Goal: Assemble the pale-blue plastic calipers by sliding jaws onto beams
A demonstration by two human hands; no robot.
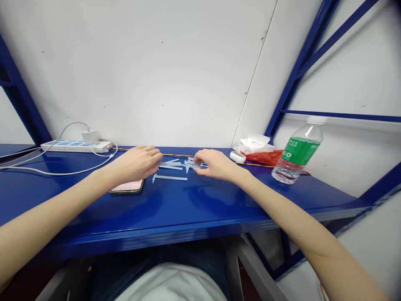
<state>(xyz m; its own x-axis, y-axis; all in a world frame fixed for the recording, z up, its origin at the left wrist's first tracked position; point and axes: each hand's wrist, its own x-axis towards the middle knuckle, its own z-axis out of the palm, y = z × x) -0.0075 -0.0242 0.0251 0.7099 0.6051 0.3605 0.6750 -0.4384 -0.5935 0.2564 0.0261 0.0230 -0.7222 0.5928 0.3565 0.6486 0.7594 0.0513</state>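
In the middle of the frame, on the blue shelf [188,213], the right hand [216,164] has its fingers [198,156] bent shut on a pale plastic caliper [191,165]; the left hand [134,164] curls shut just beside pale plastic sticks [171,166], and I cannot tell if it holds anything; a phone [127,187] lies under its wrist; a water bottle [297,152] stands to the right.
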